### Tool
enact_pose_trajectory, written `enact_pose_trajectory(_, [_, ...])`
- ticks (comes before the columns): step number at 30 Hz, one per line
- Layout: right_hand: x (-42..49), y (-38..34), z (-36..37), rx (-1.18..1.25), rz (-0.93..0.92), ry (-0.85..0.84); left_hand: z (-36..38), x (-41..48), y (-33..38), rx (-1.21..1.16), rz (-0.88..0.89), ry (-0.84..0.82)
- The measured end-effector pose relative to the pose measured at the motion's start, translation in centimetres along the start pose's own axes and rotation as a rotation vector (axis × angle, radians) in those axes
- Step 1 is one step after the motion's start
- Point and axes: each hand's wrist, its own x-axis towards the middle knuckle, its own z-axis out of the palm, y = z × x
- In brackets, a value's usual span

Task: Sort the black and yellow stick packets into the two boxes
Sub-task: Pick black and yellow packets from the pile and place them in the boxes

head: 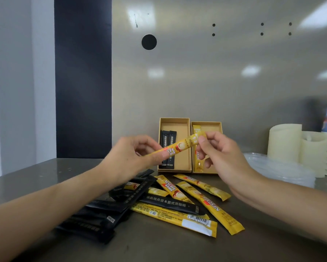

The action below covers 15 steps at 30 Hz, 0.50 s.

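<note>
A slender, glossy yellow stick packet [178, 146] is pinched at either end by the left hand [128, 157] and right hand [223, 154]. It is held slanted before the left cardboard box [183, 133] (two matte black sticks [165, 138] inside) and right cardboard box [212, 127], at twelve o'clock of the scattered pile [170, 204].

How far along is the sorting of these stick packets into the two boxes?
Early. Done: two black packets lie in the left box, at least one yellow packet in the right box. In hand: the left hand and right hand pinch another yellow stick in front of the boxes. Left: a mixed pile of black and yellow packets on the table.
</note>
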Motion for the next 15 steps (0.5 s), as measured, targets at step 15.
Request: enact_pose_trajectory(15, [-0.2, -1.0, 0.1, 0.093, -0.104, -0.116, 1.2, -0.7, 0.8, -0.057, 0.089, -0.198])
